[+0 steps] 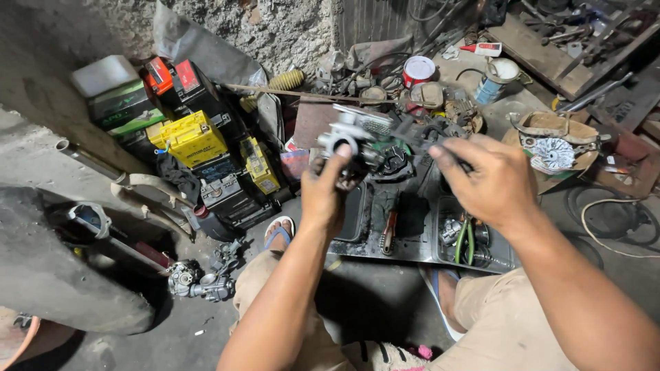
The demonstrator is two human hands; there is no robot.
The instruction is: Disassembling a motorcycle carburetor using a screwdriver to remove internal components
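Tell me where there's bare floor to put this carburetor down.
Bare floor lies between the left knee and the spare carburetor, plus a dark patch between both legs. Crowded: the metal tray, the stacked batteries.

**Grimy workshop floor, crowded with parts**

The dark concrete floor (371, 302) carries a black compartmented tray (412, 230) of small parts, with a stack of vehicle batteries (199, 148) well to its left by the wall. A loose carburettor (199, 282) lies near a dark tyre (55, 268), and a red-lidded tin (418, 70) stands farther back
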